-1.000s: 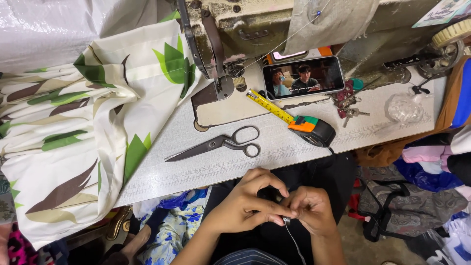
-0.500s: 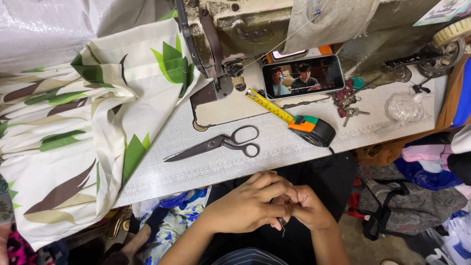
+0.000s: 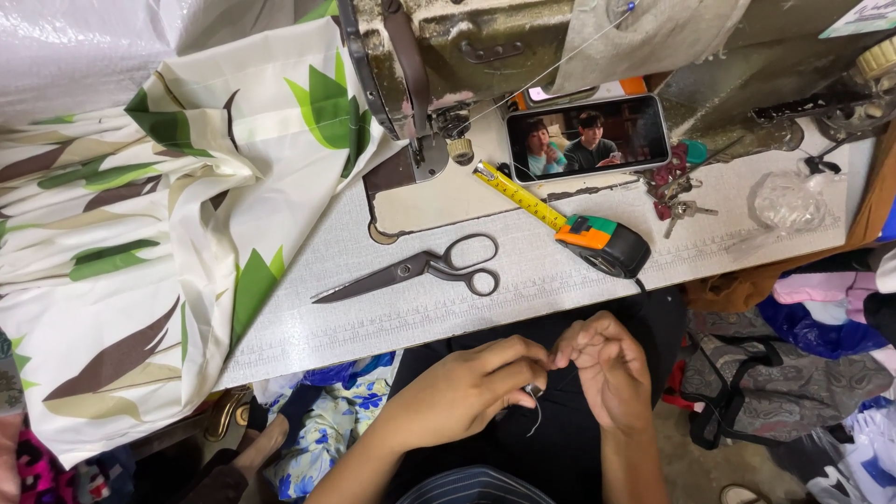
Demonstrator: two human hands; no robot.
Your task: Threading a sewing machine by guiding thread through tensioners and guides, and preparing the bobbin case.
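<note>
Over my lap, below the table's front edge, my left hand (image 3: 471,392) and my right hand (image 3: 607,369) are close together. My left fingers pinch a small metal piece (image 3: 532,390) with a thin thread (image 3: 536,422) hanging from it. My right fingertips are closed at the same spot, on the thread as far as I can tell. On the table above them lie black scissors (image 3: 420,271) and a tape measure (image 3: 597,243) with its yellow tape pulled out.
A sewing machine (image 3: 448,65) stands at the back of the white table (image 3: 373,327). Leaf-print fabric (image 3: 140,243) drapes over the left side. A phone (image 3: 588,135) showing a video leans by the machine, with keys (image 3: 677,201) and a clear plastic bag (image 3: 789,201) to its right. Clothes pile on the floor at the right.
My hands have drawn slightly apart and shifted; the small metal piece and thread now show at my left fingertips. Nothing on the table has moved.
</note>
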